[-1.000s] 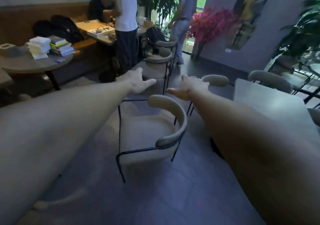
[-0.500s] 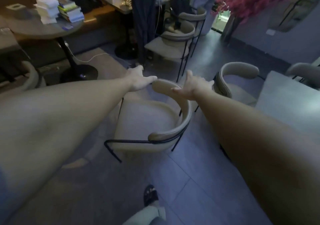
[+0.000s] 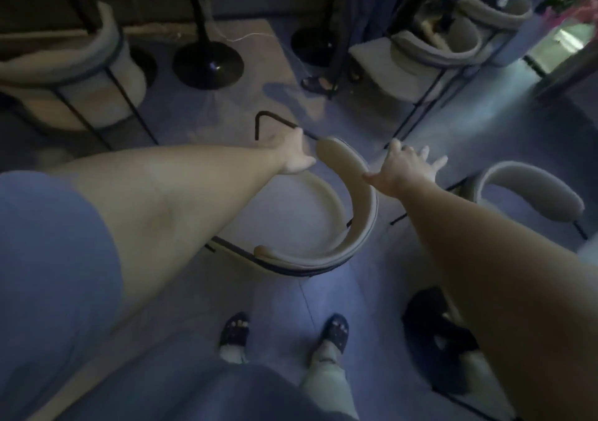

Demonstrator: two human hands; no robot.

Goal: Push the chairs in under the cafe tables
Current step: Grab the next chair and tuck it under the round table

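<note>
Zero chairs tucked: both hands, left hand (image 3: 291, 158) and right hand (image 3: 404, 168), fingers spread, grasping nothing, over curved-back chair (image 3: 352, 200); another chair (image 3: 530, 194) at 3 o'clock.

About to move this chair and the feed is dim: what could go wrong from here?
1. Neither hand grips yet: the left hand lies open near the curved backrest end, and the right hand is spread beside it, so a push might slip or twist the chair.
2. A standing person's sandalled foot and another chair are just beyond; a hard shove could hit them.
</note>
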